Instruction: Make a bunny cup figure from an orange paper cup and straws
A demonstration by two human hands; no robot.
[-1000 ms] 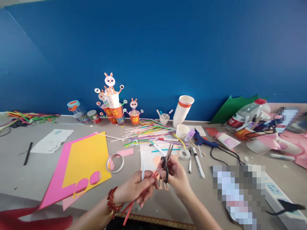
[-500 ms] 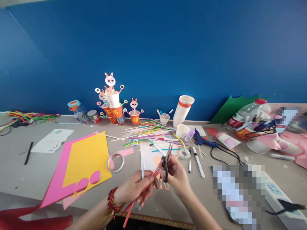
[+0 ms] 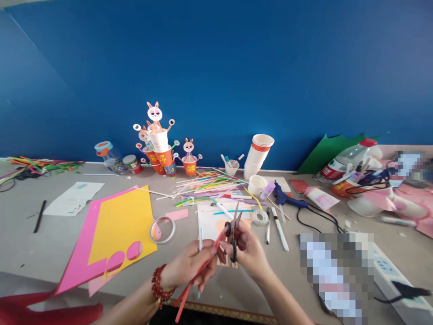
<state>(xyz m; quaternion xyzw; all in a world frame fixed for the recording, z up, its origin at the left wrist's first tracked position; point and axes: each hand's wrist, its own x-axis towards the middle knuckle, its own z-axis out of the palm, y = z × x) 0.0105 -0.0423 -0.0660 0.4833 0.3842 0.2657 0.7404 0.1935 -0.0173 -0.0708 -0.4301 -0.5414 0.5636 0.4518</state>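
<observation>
My left hand (image 3: 189, 262), wearing a red beaded bracelet, is closed around several narrow red strips (image 3: 182, 301) and a thin pale-blue stick (image 3: 200, 238). The strips slant from low left up toward my other hand. Scissors (image 3: 233, 228) with black handles sit in my right hand (image 3: 248, 248), their blades pointing up and slightly apart. The right fingertips meet the upper ends of the strips, beside the scissor handles; whether they pinch them is hard to see. Beneath both hands lies a white sheet (image 3: 206, 221) with peach paper shapes on it, partly hidden.
Yellow paper (image 3: 125, 221) over pink sheets and a tape roll (image 3: 163, 229) lie left. Loose coloured sticks (image 3: 209, 183) spread behind the hands. Decorated rabbit cups (image 3: 162, 155) and stacked paper cups (image 3: 257, 158) stand along the wall. A blue glue gun (image 3: 287, 198) with cable lies right.
The scissors have turned in my right hand, and their handles have shifted. My right fingers have moved slightly left and down onto the strips' ends. The left hand keeps nearly the same place.
</observation>
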